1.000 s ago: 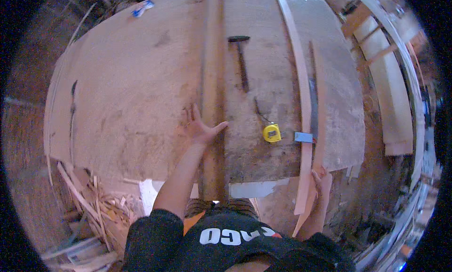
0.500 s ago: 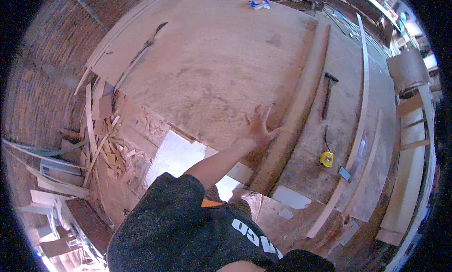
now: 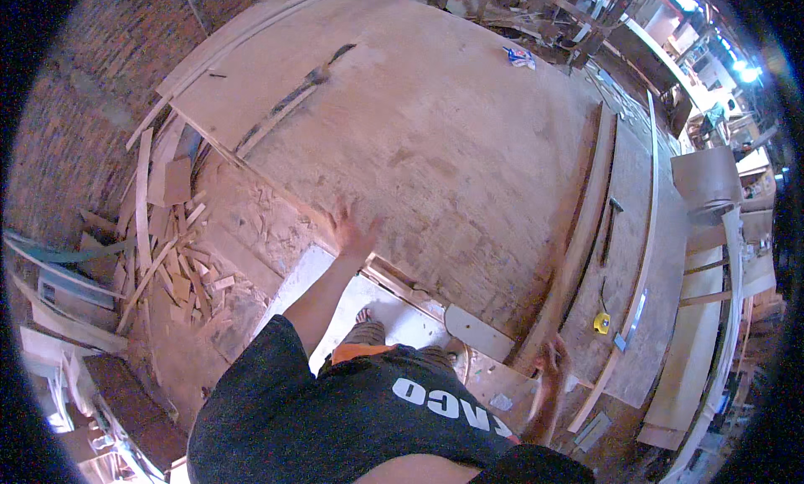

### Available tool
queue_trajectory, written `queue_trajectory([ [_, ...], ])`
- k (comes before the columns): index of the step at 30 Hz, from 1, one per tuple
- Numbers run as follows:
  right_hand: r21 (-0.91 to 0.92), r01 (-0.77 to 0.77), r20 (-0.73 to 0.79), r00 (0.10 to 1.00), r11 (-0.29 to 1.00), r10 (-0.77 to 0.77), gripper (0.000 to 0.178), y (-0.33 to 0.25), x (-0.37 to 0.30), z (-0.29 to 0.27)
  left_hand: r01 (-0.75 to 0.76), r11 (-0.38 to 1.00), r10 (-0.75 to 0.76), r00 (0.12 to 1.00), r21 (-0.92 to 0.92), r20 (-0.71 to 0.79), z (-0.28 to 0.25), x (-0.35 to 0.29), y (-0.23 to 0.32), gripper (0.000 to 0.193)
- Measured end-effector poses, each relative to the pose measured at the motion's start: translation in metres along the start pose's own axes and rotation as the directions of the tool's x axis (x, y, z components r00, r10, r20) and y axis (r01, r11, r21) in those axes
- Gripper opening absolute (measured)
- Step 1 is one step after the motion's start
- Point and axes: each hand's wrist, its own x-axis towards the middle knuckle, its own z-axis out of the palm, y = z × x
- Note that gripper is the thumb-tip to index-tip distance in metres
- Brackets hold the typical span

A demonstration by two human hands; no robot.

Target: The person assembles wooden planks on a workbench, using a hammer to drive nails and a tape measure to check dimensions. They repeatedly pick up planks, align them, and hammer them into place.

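Note:
My left hand [image 3: 353, 233] is open, fingers spread, over the near edge of a large wooden sheet [image 3: 435, 132]. It holds nothing; whether it touches the surface I cannot tell. My right hand [image 3: 549, 363] is beside the near end of a long wooden board [image 3: 578, 254], which runs away along the sheet's right side. Its fingers look apart and slightly bent, with nothing visible in them; contact with the board is unclear. Right of the board lie a hammer [image 3: 610, 229] and a yellow tape measure [image 3: 601, 322].
A thin wooden strip [image 3: 651, 208] runs along the right. Offcuts [image 3: 188, 270] are heaped on the left, beside a textured wall [image 3: 92, 107]. A small blue-and-white packet [image 3: 520, 58] lies at the far edge. Pale planks [image 3: 682, 350] stand at the far right.
My left hand has moved left, from beside the long board to the sheet's near edge. My right hand has come into view by the board's near end. The view has shifted.

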Motion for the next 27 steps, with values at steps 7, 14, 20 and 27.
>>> queue_trajectory([
  [7,-0.04,0.246,0.321,0.921,0.969,-0.22,0.028,-0.087,0.124,0.207,0.068,0.985,-0.044,0.987,0.156,-0.154,-0.029,0.021,-0.113,0.073],
  [14,-0.533,0.648,0.255,0.737,0.545,-0.626,0.049,-0.075,0.412,0.277,0.301,0.941,-0.282,0.95,0.155,-0.132,-0.079,-0.127,-0.228,0.074],
  [20,-0.59,0.731,0.363,0.619,0.343,-0.696,0.057,-0.072,0.55,0.376,0.688,0.536,-0.822,0.558,0.488,0.115,-0.126,-0.363,-0.287,0.076],
  [27,-0.538,0.777,0.418,0.583,0.327,-0.696,0.058,-0.093,0.6,0.378,0.731,0.27,-0.934,0.042,0.627,0.354,-0.104,-0.439,-0.239,0.086],
])
